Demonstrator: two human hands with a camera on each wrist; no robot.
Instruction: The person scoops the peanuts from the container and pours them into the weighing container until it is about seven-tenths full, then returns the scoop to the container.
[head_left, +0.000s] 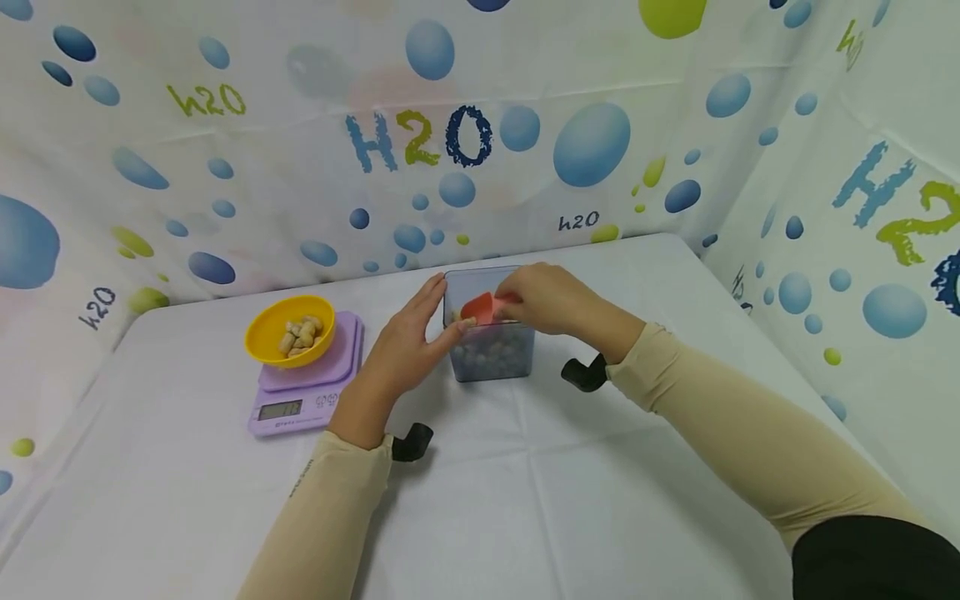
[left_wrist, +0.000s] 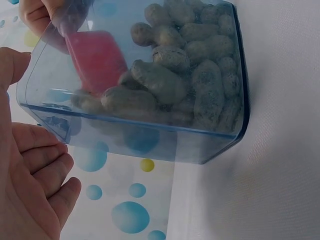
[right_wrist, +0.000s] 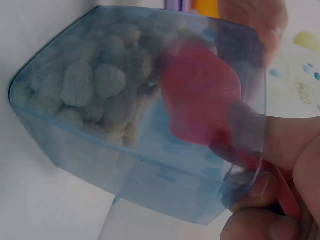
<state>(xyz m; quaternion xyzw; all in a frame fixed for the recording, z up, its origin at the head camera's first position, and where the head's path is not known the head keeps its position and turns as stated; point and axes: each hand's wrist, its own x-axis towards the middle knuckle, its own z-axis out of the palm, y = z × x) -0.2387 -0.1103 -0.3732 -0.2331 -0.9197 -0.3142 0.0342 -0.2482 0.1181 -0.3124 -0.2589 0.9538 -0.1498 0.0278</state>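
A clear bluish plastic container [head_left: 491, 354] stands on the table, partly filled with unshelled peanuts [left_wrist: 192, 65]. My right hand [head_left: 546, 296] grips the handle of a red scoop [right_wrist: 202, 92] over the container's rim. The scoop's bowl is inside the container, above and against the peanuts. At the container's left side, my left hand [head_left: 405, 342] is spread, its fingertips at the far left corner and its thumb at the front rim. In the left wrist view its fingers [left_wrist: 47, 165] are mostly straight beside the wall.
Left of the container, a purple kitchen scale [head_left: 303, 398] carries a yellow bowl [head_left: 258, 329] with several peanuts [head_left: 302, 335] in it. A white cloth [head_left: 600, 492] covers the table. Behind and beside it hangs a white curtain [head_left: 270, 167] with blue and green spots.
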